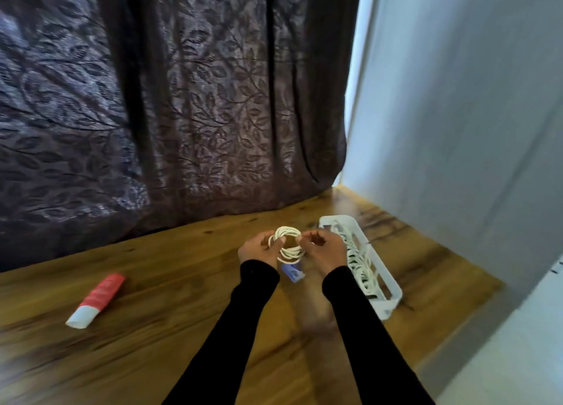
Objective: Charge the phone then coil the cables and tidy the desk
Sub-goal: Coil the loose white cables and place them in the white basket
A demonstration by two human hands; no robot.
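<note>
White round-section cable (287, 243), wound into a small multi-loop coil, is held up just above the tabletop (170, 313), between both hands. Left hand (259, 249) has fingers curled through or around the left side of the loops; right hand (323, 249) pinches the right side, thumb and fingers closed on the strands. Can't tell where the cable's free end sits.

Handling read: light, soft, springy. Loops look ready to fan out if the grip loosens, so best held across the whole bundle, all strands at once, not one strand. Jacket looks smooth, probably a bit slippery. Not fragile, apart from any plug ends, which I can't see.

Small blue-and-white object (293, 272) sits just below the coil, between the wrists; too blurred to identify.

White slotted plastic basket (385, 278) lies just right of the right hand, on the tabletop, with more white cable coils (361, 270) inside. Likely drop point for this one.

Red tube with a white cap (96, 300) lies well apart to the left, flat on the wood. Dark leaf-patterned curtain (170, 100) hangs behind. No phone visible.
</note>
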